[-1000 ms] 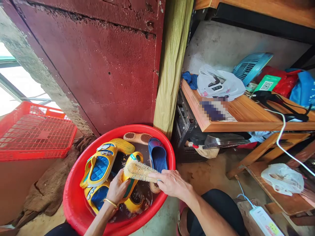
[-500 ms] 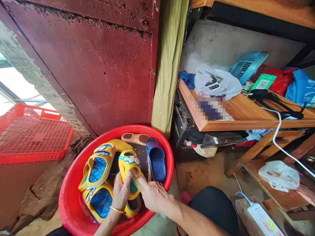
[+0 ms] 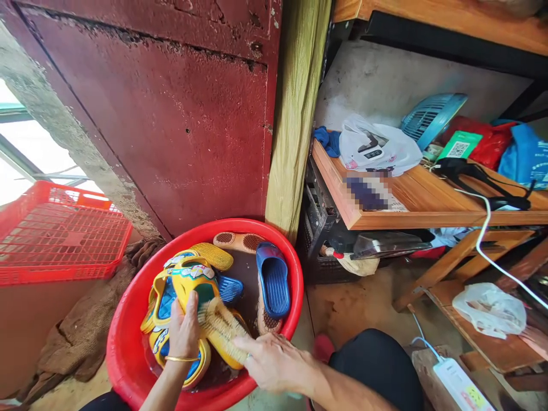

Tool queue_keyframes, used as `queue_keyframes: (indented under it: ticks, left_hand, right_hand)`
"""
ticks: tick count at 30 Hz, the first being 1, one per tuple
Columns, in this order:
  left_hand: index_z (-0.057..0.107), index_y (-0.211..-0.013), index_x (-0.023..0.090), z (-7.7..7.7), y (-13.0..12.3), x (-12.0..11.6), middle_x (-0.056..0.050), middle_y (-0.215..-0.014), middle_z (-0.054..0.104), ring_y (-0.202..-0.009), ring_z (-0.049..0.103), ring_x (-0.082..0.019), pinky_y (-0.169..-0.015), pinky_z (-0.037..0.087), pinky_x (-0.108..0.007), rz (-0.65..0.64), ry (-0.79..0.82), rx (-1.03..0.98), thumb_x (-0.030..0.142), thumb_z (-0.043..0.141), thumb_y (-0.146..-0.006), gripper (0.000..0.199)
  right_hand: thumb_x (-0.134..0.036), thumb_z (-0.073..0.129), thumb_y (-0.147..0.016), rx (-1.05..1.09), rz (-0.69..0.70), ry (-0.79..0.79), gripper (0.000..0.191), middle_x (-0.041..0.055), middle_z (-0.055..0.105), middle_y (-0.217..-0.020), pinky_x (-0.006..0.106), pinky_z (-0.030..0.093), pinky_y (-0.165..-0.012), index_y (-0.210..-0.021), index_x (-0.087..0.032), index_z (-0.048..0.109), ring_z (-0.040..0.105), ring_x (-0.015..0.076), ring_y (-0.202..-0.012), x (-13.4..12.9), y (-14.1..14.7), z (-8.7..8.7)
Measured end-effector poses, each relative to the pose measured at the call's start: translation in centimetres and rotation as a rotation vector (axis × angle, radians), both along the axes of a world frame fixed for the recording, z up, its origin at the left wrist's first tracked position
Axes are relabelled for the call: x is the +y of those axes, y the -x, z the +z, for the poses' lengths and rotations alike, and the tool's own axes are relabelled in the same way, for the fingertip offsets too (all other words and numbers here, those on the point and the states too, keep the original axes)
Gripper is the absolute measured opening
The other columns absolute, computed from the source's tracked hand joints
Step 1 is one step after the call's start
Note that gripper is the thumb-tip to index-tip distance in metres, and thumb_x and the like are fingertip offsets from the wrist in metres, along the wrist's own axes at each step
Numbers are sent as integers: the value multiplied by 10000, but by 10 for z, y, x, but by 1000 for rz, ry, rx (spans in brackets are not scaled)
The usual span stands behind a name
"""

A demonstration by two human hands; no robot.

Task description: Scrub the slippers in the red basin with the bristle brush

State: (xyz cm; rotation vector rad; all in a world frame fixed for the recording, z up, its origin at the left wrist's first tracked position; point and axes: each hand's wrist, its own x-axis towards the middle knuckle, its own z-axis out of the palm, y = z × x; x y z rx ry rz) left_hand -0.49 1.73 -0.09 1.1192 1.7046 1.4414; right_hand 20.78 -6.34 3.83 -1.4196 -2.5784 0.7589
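Note:
Over a red basin (image 3: 122, 348) of dark water, my left hand (image 3: 185, 331) grips a yellow sandal (image 3: 187, 279) with a green insole. My right hand (image 3: 274, 359) is closed around a scrubbing brush (image 3: 222, 328), whose pale bristles press on the sandal near my left fingers. Beneath and left of the held sandal lie other yellow sandals with blue insoles (image 3: 166, 305). A dark blue slipper (image 3: 274, 282) rests against the basin's right side. At the back are a yellow sole (image 3: 216, 256) and a tan sole with brown patches (image 3: 240, 241).
A red plastic crate (image 3: 64, 234) is at the left above brown sacking (image 3: 71, 328). A maroon door (image 3: 171, 131) stands behind the basin. To the right, a wooden table (image 3: 436, 194) holds bags and a blue fan (image 3: 434, 120). A power strip (image 3: 462, 382) sits lower right.
My left hand has shifted left with the sandal, which now covers part of the other sandals. The brush has come lower and shows more fully. A blue insole appears behind the sandal.

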Motion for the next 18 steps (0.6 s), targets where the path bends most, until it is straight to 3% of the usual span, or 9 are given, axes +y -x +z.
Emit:
queue_keyframes:
  ticks: [4,7,12,18]
  left_hand:
    - [603,-1108,209,-10,-42,-24,-81,-1145,697,-1102,630,-286,-987,500,-398,-207,33,-162,609,612,-793,509]
    - [597,-1121,191,-10,-58,-30,-96,-1135,704,-1063,653,-280,-937,522,-366,-311,48,-243,612,671,-747,568]
    - [593,-1171,191,-7,-40,-19,-88,-1134,722,-978,681,-279,-809,561,-349,-247,82,-283,635,710,-703,656]
    - [611,-1159,190,-14,-37,-17,-72,-1084,735,-987,679,-281,-800,562,-342,-234,118,-313,640,729,-685,664]
  right_hand:
    - [-224,408,-948,56,-180,-33,503,61,760,-1024,304,503,-751,-1448,-276,436,724,238,-896,23,4,-4]
    - [-218,395,-962,72,-244,-21,529,88,746,-1116,333,515,-819,-1490,-242,388,719,248,-971,36,5,-6]
    - [-232,385,-970,178,-130,13,506,67,720,-1215,310,513,-870,-1474,-260,420,704,235,-1039,36,6,-2]
    - [-217,428,-919,110,-70,25,477,59,759,-1071,289,497,-763,-1387,-249,513,722,237,-901,32,-2,6]
